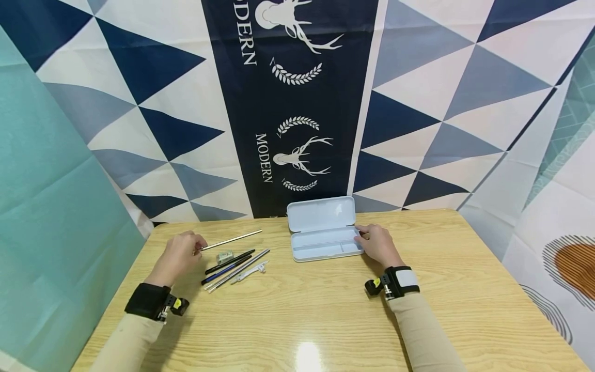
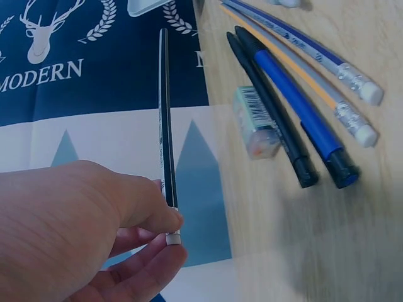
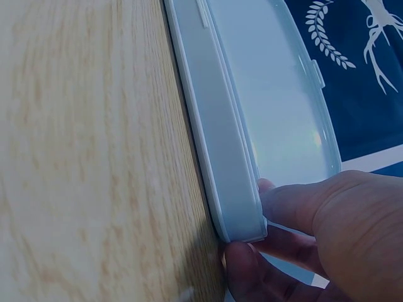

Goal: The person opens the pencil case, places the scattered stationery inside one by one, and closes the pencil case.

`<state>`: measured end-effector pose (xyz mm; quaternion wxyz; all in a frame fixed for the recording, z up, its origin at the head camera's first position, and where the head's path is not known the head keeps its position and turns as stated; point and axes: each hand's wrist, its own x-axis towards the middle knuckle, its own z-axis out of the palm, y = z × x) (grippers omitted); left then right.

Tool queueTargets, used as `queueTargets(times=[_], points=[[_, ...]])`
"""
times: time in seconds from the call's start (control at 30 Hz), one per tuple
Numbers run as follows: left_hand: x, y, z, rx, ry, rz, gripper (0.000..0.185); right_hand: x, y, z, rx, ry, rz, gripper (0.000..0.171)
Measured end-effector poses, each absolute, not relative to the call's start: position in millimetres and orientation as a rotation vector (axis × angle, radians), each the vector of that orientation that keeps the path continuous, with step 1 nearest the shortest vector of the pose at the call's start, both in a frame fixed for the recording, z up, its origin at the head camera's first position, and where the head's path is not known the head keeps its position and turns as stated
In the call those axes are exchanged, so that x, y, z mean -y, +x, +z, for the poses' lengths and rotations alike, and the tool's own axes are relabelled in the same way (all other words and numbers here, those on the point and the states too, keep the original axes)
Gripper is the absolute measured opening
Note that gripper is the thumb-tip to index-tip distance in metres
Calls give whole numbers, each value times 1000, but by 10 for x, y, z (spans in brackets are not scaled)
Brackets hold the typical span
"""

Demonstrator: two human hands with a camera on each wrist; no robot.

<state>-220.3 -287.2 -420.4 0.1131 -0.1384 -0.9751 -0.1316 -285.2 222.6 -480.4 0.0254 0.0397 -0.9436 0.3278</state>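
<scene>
My left hand (image 1: 178, 258) pinches a slim pencil (image 2: 166, 126) by its white-tipped end, between thumb and fingertips. The pencil's other end points toward the pencil case in the head view. At the table's back, the light blue pencil case (image 1: 321, 251) stands with its lid (image 1: 321, 214) raised; long and small compartments show inside. My right hand (image 1: 378, 245) grips the case's right end, thumb at the inner edge and fingers outside. Beside the left hand lie a black pen (image 2: 271, 107), a blue pen (image 2: 302, 113) and a small barcoded block (image 2: 255, 123).
Two pencils with end caps (image 2: 356, 123) lie alongside the pens. A white compass-like tool (image 1: 251, 272) is to their right. The wooden table (image 1: 279, 315) ends at the back against a patterned cloth (image 1: 307, 103); a teal cloth (image 1: 60, 206) hangs on the left.
</scene>
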Motion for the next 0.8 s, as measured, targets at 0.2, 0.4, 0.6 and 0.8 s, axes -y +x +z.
queueTargets(times=[0.2,0.4,0.6,0.8], points=[[2862,-2192,-4256,2855,-431,-392,15,-2222,-2850,-4796,2910,131,1012,40],[2825,-2185,-4302,2822,-464,-383,18,-2214,-2844,-4797,2926,122,1008,40],[2766,-2211,-4330,2803,-483,-387,18,-2212,-2835,-4802,2921,110,1012,40],[2699,-2229,-4340,2794,-507,-404,18,-2216,-2828,-4795,2917,109,1018,39]])
